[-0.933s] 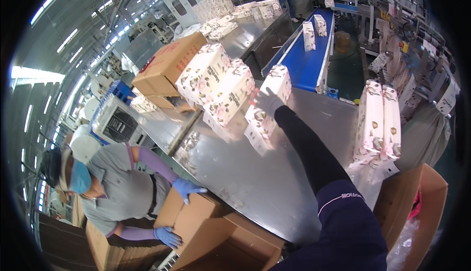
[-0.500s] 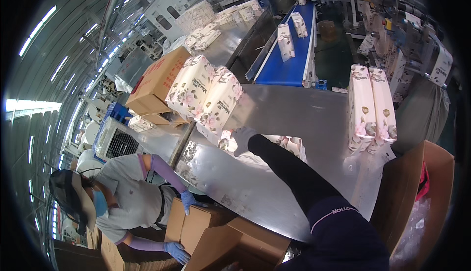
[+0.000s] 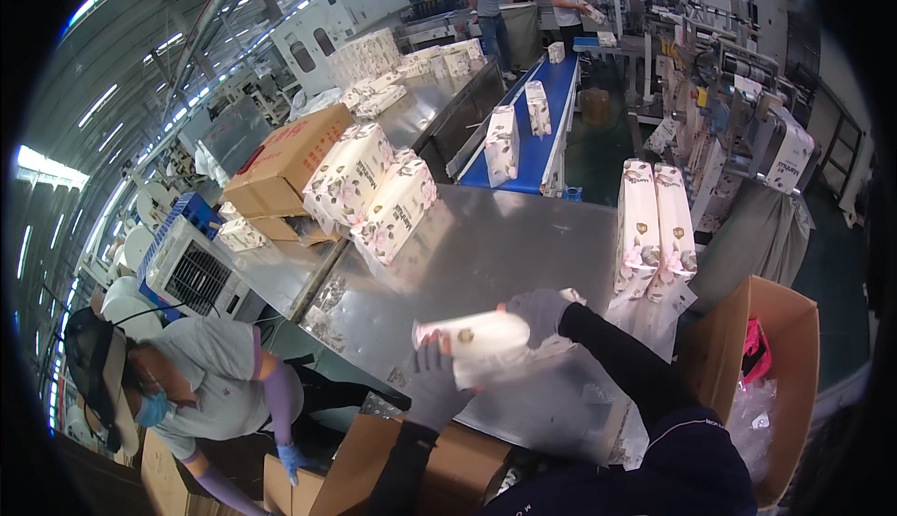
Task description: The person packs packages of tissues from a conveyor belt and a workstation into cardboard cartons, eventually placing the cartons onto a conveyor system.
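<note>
Between my two grey-gloved hands is a white, floral-printed soft pack (image 3: 488,336), held over the near part of the metal table (image 3: 505,236) and slightly blurred. My left hand (image 3: 435,380) is closed around its left end. At the other end, the fingers of my right hand (image 3: 538,318) wrap over the wrapper. Another pale printed piece shows beside the right hand, mostly covered by it. Two matching packs (image 3: 637,231) stand upright on the right side of the table. More such packs (image 3: 397,207) lean together at its left edge.
An open carton (image 3: 467,465) lies below my hands; another carton (image 3: 804,357), holding clear plastic, stands right. A co-worker (image 3: 220,366) handles cardboard at lower left. A blue conveyor (image 3: 537,147) carries packs toward the table. A brown box (image 3: 285,161) sits back left.
My left hand has come into view and grips the pack. My right hand has drawn the pack nearer. The co-worker has shifted lower left, and packs on the conveyor have come closer to the table.
</note>
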Motion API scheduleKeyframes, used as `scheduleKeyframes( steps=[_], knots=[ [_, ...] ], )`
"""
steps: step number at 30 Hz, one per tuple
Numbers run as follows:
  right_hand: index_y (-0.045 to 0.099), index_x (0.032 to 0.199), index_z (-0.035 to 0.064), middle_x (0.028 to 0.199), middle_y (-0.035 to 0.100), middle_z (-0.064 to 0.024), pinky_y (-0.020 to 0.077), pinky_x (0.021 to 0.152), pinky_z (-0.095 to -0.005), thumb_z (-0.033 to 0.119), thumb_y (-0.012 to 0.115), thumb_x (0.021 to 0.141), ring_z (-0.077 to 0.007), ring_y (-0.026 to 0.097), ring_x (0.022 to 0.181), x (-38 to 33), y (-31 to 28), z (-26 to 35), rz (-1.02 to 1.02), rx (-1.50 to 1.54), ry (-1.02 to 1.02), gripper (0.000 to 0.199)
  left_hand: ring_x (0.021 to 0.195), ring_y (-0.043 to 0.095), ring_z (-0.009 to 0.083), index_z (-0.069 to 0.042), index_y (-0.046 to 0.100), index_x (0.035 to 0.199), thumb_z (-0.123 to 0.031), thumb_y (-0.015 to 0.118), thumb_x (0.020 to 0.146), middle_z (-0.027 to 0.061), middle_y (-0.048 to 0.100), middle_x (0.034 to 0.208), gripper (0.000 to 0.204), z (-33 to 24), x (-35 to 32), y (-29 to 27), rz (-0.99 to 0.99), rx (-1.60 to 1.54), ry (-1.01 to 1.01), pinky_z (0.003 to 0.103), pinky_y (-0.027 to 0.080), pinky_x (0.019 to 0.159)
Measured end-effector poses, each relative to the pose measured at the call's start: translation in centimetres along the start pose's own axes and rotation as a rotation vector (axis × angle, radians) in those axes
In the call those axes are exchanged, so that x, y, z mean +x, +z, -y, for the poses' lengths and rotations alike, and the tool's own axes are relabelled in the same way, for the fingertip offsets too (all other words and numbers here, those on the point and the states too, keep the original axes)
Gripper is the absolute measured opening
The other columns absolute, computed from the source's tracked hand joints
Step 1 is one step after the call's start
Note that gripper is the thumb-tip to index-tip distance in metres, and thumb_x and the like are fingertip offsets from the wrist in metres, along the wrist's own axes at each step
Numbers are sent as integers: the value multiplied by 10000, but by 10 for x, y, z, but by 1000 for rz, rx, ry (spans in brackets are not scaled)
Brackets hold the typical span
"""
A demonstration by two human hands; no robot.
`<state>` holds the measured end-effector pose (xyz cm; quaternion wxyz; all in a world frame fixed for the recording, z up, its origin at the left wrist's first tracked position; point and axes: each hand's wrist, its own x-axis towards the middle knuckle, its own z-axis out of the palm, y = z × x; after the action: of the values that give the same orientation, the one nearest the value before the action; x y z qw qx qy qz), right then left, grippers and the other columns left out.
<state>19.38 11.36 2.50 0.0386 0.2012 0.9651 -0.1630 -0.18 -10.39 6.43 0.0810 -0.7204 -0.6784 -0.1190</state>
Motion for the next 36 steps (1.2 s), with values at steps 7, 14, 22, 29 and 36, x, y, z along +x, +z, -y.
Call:
scheduleKeyframes(
  steps=[7, 14, 22, 29, 36],
  knots=[
    [656, 1043, 69, 1010, 672, -117, 493, 831, -378, 433, 673, 725, -287, 643, 980, 3, -4, 51, 110, 247, -174, 484, 974, 582, 281, 20, 231, 1470, -587, 790, 568, 141, 557, 1130, 1222, -16, 31, 62, 242, -108, -12, 416, 444, 853],
    [392, 1397, 14, 1305, 514, -154, 467, 908, -422, 369, 638, 818, -319, 563, 1105, 95, -14, -101, -91, -188, 382, 722, 974, 548, 237, -11, 372, 1406, -573, 752, 635, 93, 544, 1049, 1028, -18, 39, 61, 276, -54, 39, 369, 420, 822],
    [360, 1451, 248, 1490, 387, -6, 251, 1100, -501, 352, 601, 828, -228, 280, 1427, 286, -62, -166, -312, -859, -95, 677, 969, 540, 250, -2, 431, 1361, -558, 741, 651, 99, 544, 1059, 954, -14, 45, 64, 288, -122, 44, 353, 417, 853],
    [571, 1171, -17, 1121, 591, -229, 254, 1056, -587, 477, 724, 644, -353, 541, 1140, 298, -39, 24, -110, -309, -227, 739, 1001, 529, 257, -26, 427, 1357, -507, 762, 593, 105, 537, 1103, 963, -15, 49, 65, 311, -76, -23, 381, 410, 866],
    [128, 1514, 15, 1545, 113, -321, 79, 1115, -633, 500, 757, 578, -433, 120, 1450, 169, 6, -2, -72, -285, -84, 1228, 1039, 500, 271, -17, 392, 1394, -399, 705, 682, 116, 521, 1126, 867, -30, 42, 68, 414, 62, -74, 388, 376, 884]
  ],
)
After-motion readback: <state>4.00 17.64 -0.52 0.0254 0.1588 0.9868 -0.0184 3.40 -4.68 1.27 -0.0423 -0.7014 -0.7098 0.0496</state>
